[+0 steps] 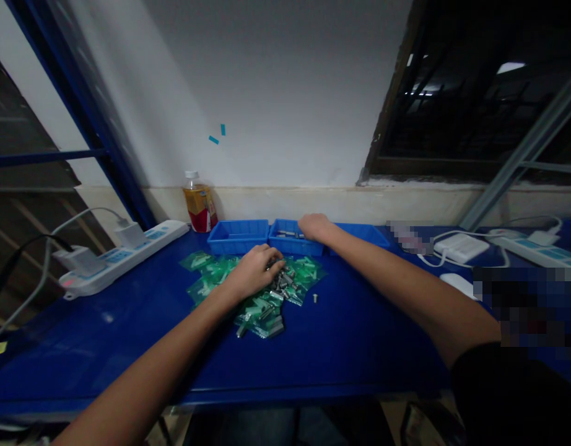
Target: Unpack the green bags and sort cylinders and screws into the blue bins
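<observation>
Key relation: pile of small grey metal cylindrical parts (283, 286) sits at the left hand (256, 272), spilling to the right of its fingers, on green-tinted clear plastic bags (260, 314). Middle blue plastic tray (297, 245) lies beyond the pile, slightly right. Left hand is nearer the pile; right hand (316, 227) is at that tray's right end.

Pile axes mixed; grey metal pieces in the tray (288, 234) run roughly left-right. One loose pale metal piece (315, 298) lies apart, right of the bags, on the blue surface (369, 341).

Left grip: fingers half-curled over the pile, can't tell if anything's pinched. Right grip: curled, fingertips hidden, can't tell opening or contents.
</observation>
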The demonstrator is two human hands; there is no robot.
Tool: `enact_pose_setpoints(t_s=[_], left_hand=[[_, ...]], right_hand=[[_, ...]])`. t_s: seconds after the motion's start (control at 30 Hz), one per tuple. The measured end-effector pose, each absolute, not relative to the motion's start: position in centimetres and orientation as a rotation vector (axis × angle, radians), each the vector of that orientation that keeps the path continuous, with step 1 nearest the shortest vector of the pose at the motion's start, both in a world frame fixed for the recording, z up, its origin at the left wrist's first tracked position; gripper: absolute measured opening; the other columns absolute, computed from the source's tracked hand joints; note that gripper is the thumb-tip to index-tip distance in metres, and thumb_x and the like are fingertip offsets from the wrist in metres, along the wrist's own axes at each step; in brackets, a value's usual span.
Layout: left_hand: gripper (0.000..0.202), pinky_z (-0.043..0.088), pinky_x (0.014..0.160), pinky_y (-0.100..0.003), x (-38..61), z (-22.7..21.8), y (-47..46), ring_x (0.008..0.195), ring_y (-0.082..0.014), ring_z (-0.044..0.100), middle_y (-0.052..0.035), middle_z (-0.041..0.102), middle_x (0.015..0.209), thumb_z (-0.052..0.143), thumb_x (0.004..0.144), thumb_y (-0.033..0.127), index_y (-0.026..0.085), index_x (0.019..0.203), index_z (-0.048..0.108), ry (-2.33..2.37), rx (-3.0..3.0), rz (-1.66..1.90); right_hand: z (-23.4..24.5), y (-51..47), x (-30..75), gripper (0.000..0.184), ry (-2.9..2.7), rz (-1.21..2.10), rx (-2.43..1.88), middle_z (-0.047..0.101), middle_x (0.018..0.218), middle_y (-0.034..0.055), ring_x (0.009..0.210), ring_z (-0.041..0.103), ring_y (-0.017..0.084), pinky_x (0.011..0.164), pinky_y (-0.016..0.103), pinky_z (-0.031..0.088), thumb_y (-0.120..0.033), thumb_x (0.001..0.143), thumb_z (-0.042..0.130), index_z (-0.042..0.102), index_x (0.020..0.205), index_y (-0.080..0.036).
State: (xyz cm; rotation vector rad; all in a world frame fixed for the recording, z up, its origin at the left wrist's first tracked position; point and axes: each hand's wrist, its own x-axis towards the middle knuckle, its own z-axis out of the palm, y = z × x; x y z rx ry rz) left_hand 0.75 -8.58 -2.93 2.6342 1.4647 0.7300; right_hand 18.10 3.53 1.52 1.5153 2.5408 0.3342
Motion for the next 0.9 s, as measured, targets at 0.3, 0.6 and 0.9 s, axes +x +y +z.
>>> enact_pose_setpoints(t_s=[0.3, 0.6, 0.9], left_hand=[[0.020, 0.043, 0.080, -0.034, 0.6, -2.5, -8.8, 0.086, -0.0220, 0.056, -0.0074, 0.061, 0.088, 0.047, 0.089, 0.029, 0.017, 0.093, 0.063, 1.424, 2.647, 0.676], [0.023, 0.044, 0.082, -0.033, 0.1, -2.2, -8.6, 0.090, -0.0213, 0.057, -0.0080, 0.062, 0.093, 0.042, 0.090, 0.024, 0.017, 0.097, 0.063, 1.359, 2.693, 0.616], [0.021, 0.045, 0.072, -0.028, -1.5, -1.5, -8.2, 0.078, -0.0187, 0.059, -0.0064, 0.064, 0.085, 0.046, 0.083, 0.017, 0.018, 0.093, 0.065, 1.376, 2.690, 0.575]], right_hand=[[1.4, 3.9, 18.2, 0.029, 2.597, 0.243, 1.460, 0.060, 0.113, 0.0096, 0.101, 0.058, 0.021, 0.088, 0.042, 0.047, -0.034, 0.089, 0.056, 0.059, 0.108, -0.013], [1.3, 4.9, 18.6, 0.027, 2.713, 0.067, 1.340, 0.064, 0.108, 0.0070, 0.102, 0.060, 0.020, 0.091, 0.041, 0.045, -0.034, 0.088, 0.057, 0.062, 0.106, -0.015], [1.1, 4.6, 19.6, 0.025, 2.748, -0.070, 1.412, 0.063, 0.109, 0.0055, 0.097, 0.060, 0.019, 0.086, 0.039, 0.049, -0.033, 0.091, 0.053, 0.061, 0.107, -0.015]])
